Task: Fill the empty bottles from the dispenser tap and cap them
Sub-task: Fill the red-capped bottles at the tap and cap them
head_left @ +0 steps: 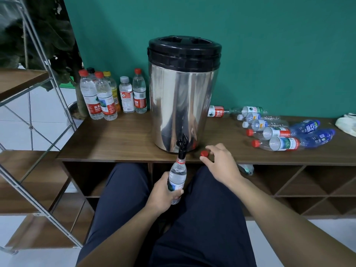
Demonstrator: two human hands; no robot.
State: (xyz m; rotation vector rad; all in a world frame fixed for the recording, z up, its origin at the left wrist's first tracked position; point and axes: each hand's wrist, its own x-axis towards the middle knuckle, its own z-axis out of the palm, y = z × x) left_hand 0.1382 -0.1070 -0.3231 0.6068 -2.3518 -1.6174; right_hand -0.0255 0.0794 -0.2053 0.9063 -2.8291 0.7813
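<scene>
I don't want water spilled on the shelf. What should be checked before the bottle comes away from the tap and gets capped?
1. Bottle mouth under the tap: ok, the spout sits at the neck of the bottle.
2. Bottle held firmly: ok, the left hand grips its lower half, upright.
3. Fill level: cannot tell, the clear water line is not readable.
4. Tap closed: cannot tell, no stream can be made out and the lever position is unclear.
5. Cap ready: ok, the right hand pinches the red cap on the shelf.
6. Room for the finished bottle: ok, bare shelf beside the standing bottles.
</scene>
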